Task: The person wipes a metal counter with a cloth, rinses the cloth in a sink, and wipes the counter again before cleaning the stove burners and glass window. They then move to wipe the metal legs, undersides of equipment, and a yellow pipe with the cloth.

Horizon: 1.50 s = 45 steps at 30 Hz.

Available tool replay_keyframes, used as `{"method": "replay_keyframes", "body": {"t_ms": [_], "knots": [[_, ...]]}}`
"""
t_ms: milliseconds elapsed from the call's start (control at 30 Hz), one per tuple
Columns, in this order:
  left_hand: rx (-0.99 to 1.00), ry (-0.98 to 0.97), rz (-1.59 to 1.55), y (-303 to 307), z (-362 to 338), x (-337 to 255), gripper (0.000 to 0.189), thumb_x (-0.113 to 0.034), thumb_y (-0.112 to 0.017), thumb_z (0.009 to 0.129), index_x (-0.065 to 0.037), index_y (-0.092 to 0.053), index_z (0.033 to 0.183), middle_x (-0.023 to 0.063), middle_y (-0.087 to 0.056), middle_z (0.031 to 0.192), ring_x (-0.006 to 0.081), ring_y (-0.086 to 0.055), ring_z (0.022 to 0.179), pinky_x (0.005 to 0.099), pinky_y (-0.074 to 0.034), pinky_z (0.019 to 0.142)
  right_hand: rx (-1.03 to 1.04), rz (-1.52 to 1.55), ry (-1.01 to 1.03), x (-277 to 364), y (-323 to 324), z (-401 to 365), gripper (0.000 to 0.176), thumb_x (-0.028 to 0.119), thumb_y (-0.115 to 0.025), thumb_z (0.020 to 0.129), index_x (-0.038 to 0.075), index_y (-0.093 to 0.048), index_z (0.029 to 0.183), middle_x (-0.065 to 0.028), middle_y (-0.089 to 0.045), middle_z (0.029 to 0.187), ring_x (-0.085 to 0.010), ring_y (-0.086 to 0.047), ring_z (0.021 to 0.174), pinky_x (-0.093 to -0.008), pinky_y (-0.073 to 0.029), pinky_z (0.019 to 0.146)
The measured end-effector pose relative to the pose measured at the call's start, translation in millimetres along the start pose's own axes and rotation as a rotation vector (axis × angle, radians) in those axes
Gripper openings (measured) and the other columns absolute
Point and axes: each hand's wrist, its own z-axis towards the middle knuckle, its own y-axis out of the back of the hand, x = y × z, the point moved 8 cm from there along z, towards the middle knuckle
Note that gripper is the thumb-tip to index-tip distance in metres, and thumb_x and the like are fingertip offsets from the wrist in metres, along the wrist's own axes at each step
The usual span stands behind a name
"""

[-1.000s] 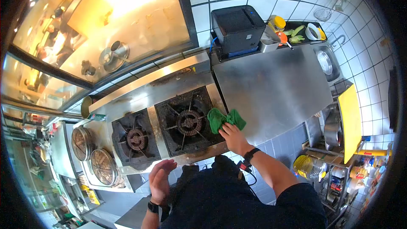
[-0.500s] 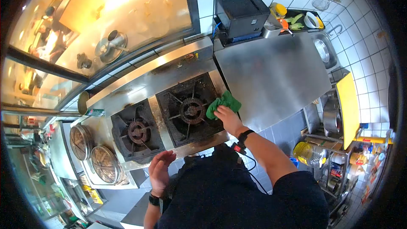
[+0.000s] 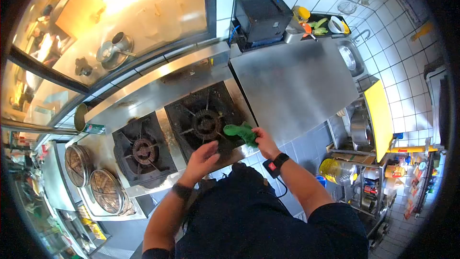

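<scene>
A green cloth (image 3: 242,133) hangs from my right hand (image 3: 265,144), its fingers closed on the cloth's right end. The cloth is over the front right corner of the right burner (image 3: 207,123). My left hand (image 3: 203,161), holding nothing, is over the front edge of the stove with its fingers apart, a short way left of the cloth. Farther left is the second burner (image 3: 144,151) with its dark round head. Grime marks the steel stove top (image 3: 173,136) between the two burners.
A flat steel worktop (image 3: 297,86) adjoins the stove on the right, with a black machine (image 3: 262,17) behind it. Round mesh-topped pans (image 3: 106,192) stand at the left. A yellow board (image 3: 378,120) and a large oil bottle (image 3: 338,171) are at the right.
My right hand has lifted the cloth off the stove's right edge and drawn it nearer me. My left hand has moved right and forward, closer to the cloth. The view has shifted slightly.
</scene>
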Motion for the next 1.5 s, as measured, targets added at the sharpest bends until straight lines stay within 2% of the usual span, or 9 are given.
{"method": "replay_keyframes", "body": {"t_ms": [33,100,267,367,533,967,1067,1367,1500], "knots": [[0.048,-0.076,0.181,-12.1,12.9,-6.9,0.048,-0.018,-0.067,0.090,-0.001,-0.055,0.134,0.0173,-0.061,0.131,0.0279,-0.060,0.119,0.0374,-0.045,0.104,-0.092,0.333,-0.047,-21.9,9.4,-1.3,0.047,-0.009,-0.044,0.084,0.000,-0.054,0.129,-0.0100,-0.062,0.118,-0.0225,-0.058,0.112,-0.0353,-0.045,0.100],[0.148,-0.308,0.573,-47.7,33.7,-34.2,0.062,-0.021,-0.070,0.086,0.000,-0.047,0.140,0.0228,-0.051,0.140,0.0355,-0.051,0.129,0.0410,-0.040,0.110,-0.112,0.367,-0.047,-35.6,12.1,-6.0,0.048,-0.008,-0.042,0.086,-0.004,-0.047,0.133,-0.0106,-0.060,0.121,-0.0228,-0.057,0.115,-0.0351,-0.044,0.102],[0.347,-0.527,0.930,-138.1,78.1,-5.6,0.079,-0.027,-0.070,0.085,0.000,-0.033,0.149,0.0228,-0.028,0.156,0.0401,-0.028,0.145,0.0464,-0.025,0.120,-0.435,-0.510,0.240,24.6,27.3,-50.3,0.032,0.001,-0.056,0.088,0.002,-0.060,0.120,-0.0181,-0.066,0.116,-0.0282,-0.065,0.109,-0.0369,-0.051,0.092],[0.414,-0.599,1.052,-175.6,75.9,17.9,0.079,-0.036,-0.069,0.085,0.000,-0.036,0.147,0.0225,-0.031,0.155,0.0400,-0.027,0.145,0.0483,-0.024,0.120,-0.424,-0.563,0.007,13.8,33.2,-61.7,0.030,0.007,-0.067,0.085,0.004,-0.064,0.114,-0.0186,-0.068,0.110,-0.0310,-0.068,0.101,-0.0389,-0.055,0.082],[0.393,-0.795,1.265,-190.3,49.4,39.8,0.050,-0.021,-0.049,0.093,-0.006,-0.049,0.140,0.0123,-0.044,0.148,0.0335,-0.037,0.140,0.0479,-0.028,0.118,-0.566,-0.759,0.139,6.1,71.1,-109.4,0.034,0.006,-0.073,0.081,0.005,-0.064,0.114,-0.0146,-0.069,0.103,-0.0286,-0.070,0.090,-0.0389,-0.056,0.075],[0.156,-0.557,1.352,63.0,-156.0,113.0,0.056,-0.016,-0.051,0.088,-0.007,-0.046,0.144,0.0114,-0.041,0.152,0.0308,-0.037,0.143,0.0454,-0.032,0.117,-0.488,-0.841,0.170,-2.8,96.7,-128.4,0.023,0.011,-0.064,0.088,0.003,-0.068,0.109,-0.0164,-0.070,0.104,-0.0294,-0.069,0.094,-0.0384,-0.054,0.084],[0.087,-0.290,1.407,131.6,-208.7,132.2,0.056,-0.017,-0.049,0.089,-0.008,-0.045,0.144,0.0130,-0.040,0.153,0.0313,-0.035,0.143,0.0460,-0.030,0.118,-0.438,-0.878,0.147,8.9,69.3,-118.3,0.022,0.011,-0.064,0.088,0.002,-0.068,0.108,-0.0160,-0.070,0.105,-0.0295,-0.069,0.094,-0.0388,-0.054,0.086],[-0.208,0.055,1.236,269.8,-307.3,176.9,0.060,-0.005,-0.048,0.085,-0.004,-0.043,0.145,0.0159,-0.033,0.157,0.0341,-0.029,0.147,0.0450,-0.025,0.121,-0.427,-0.955,0.292,25.0,29.1,-94.1,0.018,0.009,-0.065,0.088,0.001,-0.068,0.103,-0.0150,-0.071,0.098,-0.0273,-0.069,0.091,-0.0376,-0.054,0.083],[-0.439,-0.050,1.174,298.6,-308.7,162.3,0.064,0.005,-0.050,0.079,-0.001,-0.044,0.143,0.0191,-0.041,0.151,0.0368,-0.035,0.143,0.0446,-0.029,0.119,-0.451,-1.017,0.280,6.8,37.5,-112.8,0.019,0.011,-0.065,0.087,0.001,-0.068,0.103,-0.0156,-0.070,0.096,-0.0278,-0.069,0.089,-0.0382,-0.055,0.082]]}}
